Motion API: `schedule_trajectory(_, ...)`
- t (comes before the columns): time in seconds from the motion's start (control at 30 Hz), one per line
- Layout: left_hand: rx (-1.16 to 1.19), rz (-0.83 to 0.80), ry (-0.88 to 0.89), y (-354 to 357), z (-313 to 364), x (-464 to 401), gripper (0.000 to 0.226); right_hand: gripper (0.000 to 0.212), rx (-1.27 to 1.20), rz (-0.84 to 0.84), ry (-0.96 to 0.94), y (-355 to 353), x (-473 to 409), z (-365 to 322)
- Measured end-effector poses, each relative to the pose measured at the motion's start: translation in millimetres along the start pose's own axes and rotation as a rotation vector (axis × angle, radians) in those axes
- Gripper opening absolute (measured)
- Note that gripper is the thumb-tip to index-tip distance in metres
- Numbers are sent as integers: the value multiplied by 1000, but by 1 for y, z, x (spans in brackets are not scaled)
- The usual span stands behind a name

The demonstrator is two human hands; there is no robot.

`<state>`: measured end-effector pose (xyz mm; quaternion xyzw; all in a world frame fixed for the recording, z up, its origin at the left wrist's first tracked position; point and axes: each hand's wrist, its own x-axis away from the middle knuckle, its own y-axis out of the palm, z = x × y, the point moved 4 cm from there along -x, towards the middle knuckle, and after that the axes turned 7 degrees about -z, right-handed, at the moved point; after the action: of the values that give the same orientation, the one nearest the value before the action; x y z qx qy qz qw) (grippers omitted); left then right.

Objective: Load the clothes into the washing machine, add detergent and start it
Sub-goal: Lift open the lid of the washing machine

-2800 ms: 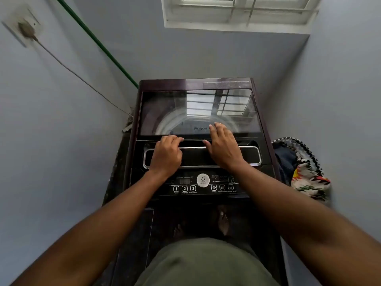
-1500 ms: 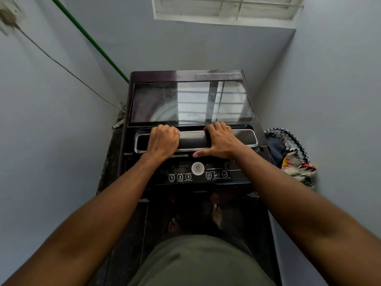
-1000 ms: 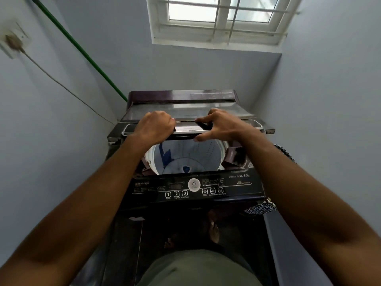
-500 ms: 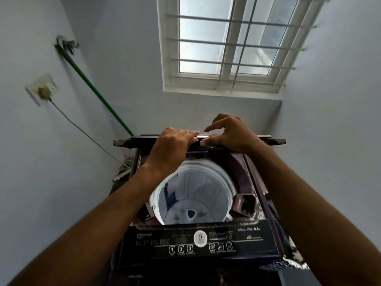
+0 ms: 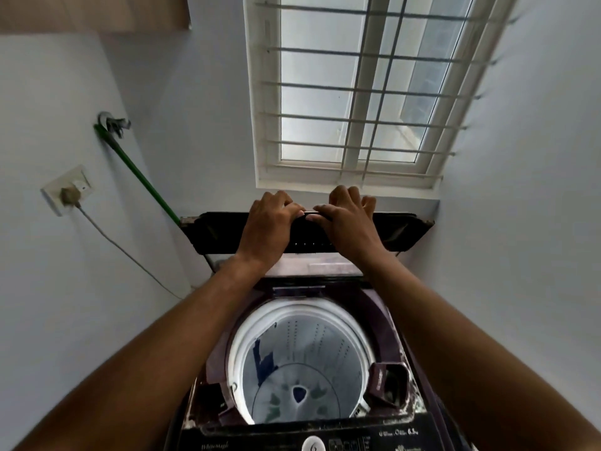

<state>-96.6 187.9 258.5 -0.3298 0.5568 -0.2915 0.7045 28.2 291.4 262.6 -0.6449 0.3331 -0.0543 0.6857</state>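
A dark purple top-loading washing machine (image 5: 395, 323) stands in front of me with its folding lid (image 5: 400, 231) raised upright at the back. My left hand (image 5: 268, 226) and my right hand (image 5: 349, 224) both grip the lid's top edge, fingers curled over it, side by side. The white drum (image 5: 302, 362) below is open, with a blue pulsator hub at the bottom and no clothes inside. A detergent compartment (image 5: 388, 382) sits at the drum's right. The control panel (image 5: 351, 441) runs along the bottom edge of view.
Pale walls close in on both sides. A barred window (image 5: 354, 89) is above the machine. On the left wall are a socket with a plug and cable (image 5: 66, 193) and a green hose (image 5: 140, 177) running down behind the machine.
Both hands have swung the lid from half-raised to fully upright against the back wall. The drum has come wholly into sight, and my view has tilted upward.
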Motion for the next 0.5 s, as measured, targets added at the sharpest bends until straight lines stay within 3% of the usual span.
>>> schedule_trajectory(0.27, 165, -12, -157, 3, -20, -44, 17, 45, -12, -15, 61, 0, -44, 4)
schedule_trajectory(0.5, 262, -30, -284, 14, -42, -78, 12, 26, -69, 103, 63, 3, -67, 14)
